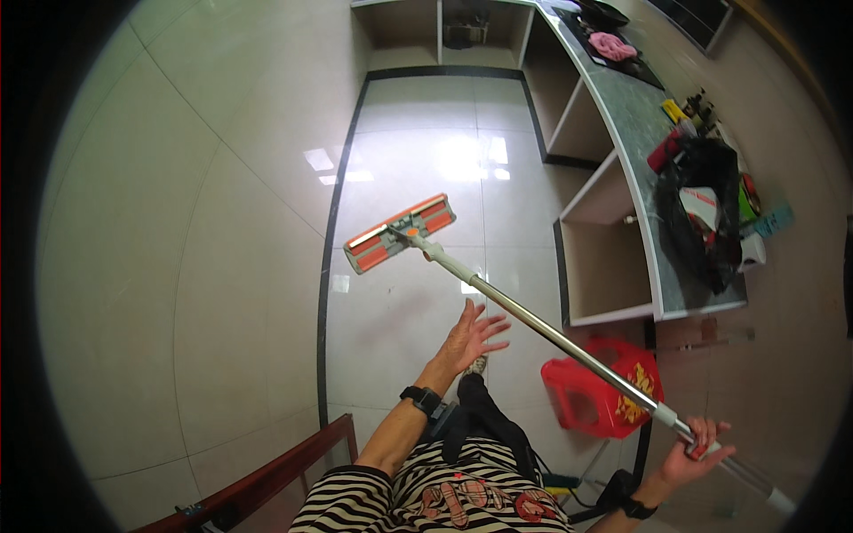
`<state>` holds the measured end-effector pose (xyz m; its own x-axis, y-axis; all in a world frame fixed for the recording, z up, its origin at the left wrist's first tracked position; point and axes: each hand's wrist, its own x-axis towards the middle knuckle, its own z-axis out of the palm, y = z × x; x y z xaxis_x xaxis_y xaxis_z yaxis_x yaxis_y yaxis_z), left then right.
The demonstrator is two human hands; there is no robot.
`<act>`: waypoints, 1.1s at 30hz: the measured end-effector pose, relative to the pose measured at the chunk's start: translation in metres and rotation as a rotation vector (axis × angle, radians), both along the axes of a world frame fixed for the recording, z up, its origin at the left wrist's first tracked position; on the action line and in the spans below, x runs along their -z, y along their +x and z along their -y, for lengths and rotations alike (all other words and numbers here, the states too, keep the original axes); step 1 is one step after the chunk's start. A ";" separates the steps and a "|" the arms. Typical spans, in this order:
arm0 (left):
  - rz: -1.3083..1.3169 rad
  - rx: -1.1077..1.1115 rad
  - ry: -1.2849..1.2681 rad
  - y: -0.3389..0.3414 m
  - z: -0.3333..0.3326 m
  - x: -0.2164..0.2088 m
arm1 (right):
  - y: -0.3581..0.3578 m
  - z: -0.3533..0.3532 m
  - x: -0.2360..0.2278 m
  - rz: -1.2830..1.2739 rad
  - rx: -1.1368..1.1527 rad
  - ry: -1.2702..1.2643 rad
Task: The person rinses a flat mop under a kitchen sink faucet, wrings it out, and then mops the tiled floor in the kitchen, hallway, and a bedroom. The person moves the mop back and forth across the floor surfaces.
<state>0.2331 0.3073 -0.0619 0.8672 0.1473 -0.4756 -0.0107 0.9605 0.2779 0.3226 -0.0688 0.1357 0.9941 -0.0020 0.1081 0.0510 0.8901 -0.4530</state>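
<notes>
Mop (569,348) in right grip (697,453), left grip (467,341) spread, dark-edged floor (400,373) beneath

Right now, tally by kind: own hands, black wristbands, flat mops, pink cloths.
Hands (left hand, right hand): 2
Black wristbands (left wristband, right wristband): 2
Flat mop: 1
Pink cloth: 1
Total: 6

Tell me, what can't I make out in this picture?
All in the head view:
Mop head: underside, hidden by its own top.
Mop handle: one stretch, covered by the right hand; far end blurred.
Black bag: most contents, hidden by its folds.
Dark object in the cupboard: too dim.
Dark panel: cut by top edge.
</notes>
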 end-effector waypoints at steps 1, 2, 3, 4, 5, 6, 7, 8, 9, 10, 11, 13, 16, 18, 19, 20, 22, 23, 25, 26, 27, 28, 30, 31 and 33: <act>0.071 -0.035 0.005 0.021 -0.008 -0.008 | 0.009 0.001 0.005 0.026 -0.004 0.036; 0.142 -0.070 0.011 0.042 -0.018 -0.017 | 0.019 0.001 0.010 0.017 0.019 0.059; 0.211 -0.102 0.016 0.058 -0.030 -0.024 | 0.028 0.002 0.019 0.014 0.005 0.069; 0.224 -0.088 -0.022 0.079 -0.041 -0.028 | 0.039 0.003 0.025 0.024 -0.004 0.071; 0.192 -0.062 0.021 0.093 -0.047 -0.028 | 0.049 0.004 0.032 0.035 -0.014 0.073; 0.160 -0.045 0.064 0.105 -0.052 -0.023 | 0.060 0.003 0.043 -0.024 -0.013 0.057; 0.122 -0.029 0.117 0.114 -0.059 -0.030 | 0.069 0.001 0.051 -0.109 0.040 0.027; 0.122 -0.031 0.089 0.122 -0.067 -0.037 | 0.079 -0.003 0.059 -0.195 0.091 -0.005; 0.108 -0.022 0.120 0.128 -0.075 -0.042 | 0.085 -0.007 0.071 -0.287 0.144 -0.040; 0.096 -0.014 0.139 0.134 -0.080 -0.042 | 0.093 -0.004 0.081 -0.264 0.087 -0.150; 0.083 -0.006 0.158 0.141 -0.087 -0.043 | 0.099 -0.003 0.093 -0.324 0.087 -0.164; 0.040 -0.031 0.204 0.157 -0.106 -0.042 | 0.113 -0.031 0.094 -0.446 0.095 -0.199; -0.029 -0.090 0.234 0.176 -0.143 -0.040 | 0.113 -0.092 0.082 -0.772 0.056 -0.347; -0.101 -0.117 0.324 0.193 -0.174 -0.038 | 0.121 -0.106 0.089 -0.814 -0.290 -0.312; -0.122 -0.124 0.373 0.199 -0.201 -0.039 | 0.121 -0.119 0.088 -0.700 -0.639 -0.276; -0.143 -0.131 0.423 0.206 -0.230 -0.041 | 0.132 -0.135 0.088 -0.694 -0.806 -0.447; -0.207 -0.134 0.488 0.226 -0.274 -0.045 | 0.145 -0.198 0.059 -0.667 -1.114 -0.796; -0.223 -0.113 0.497 0.234 -0.298 -0.045 | 0.153 -0.247 0.051 -0.512 -1.050 -0.726; -0.254 -0.072 0.506 0.252 -0.332 -0.039 | 0.187 -0.348 0.030 -0.210 -0.914 -0.596; -0.261 -0.056 0.505 0.259 -0.345 -0.040 | 0.210 -0.391 0.035 -0.283 -0.849 -0.735; -0.262 -0.058 0.482 0.267 -0.356 -0.042 | 0.233 -0.433 0.047 -0.354 -0.777 -0.872; -0.273 -0.034 0.493 0.275 -0.349 -0.044 | 0.245 -0.457 0.054 -0.216 -0.738 -1.144; -0.284 0.007 0.557 0.295 -0.362 -0.047 | 0.256 -0.529 0.072 0.170 -0.706 -1.565; -0.274 0.016 0.603 0.305 -0.367 -0.044 | 0.263 -0.556 0.085 0.430 -0.720 -1.718; -0.303 0.104 0.764 0.331 -0.377 -0.051 | 0.281 -0.605 0.089 0.616 -0.615 -1.980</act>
<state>0.5639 0.6848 -0.0105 0.7443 0.4513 -0.4922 0.2480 0.4976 0.8312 0.6033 0.5366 0.0464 0.6737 0.7076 -0.2129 0.4806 -0.6385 -0.6012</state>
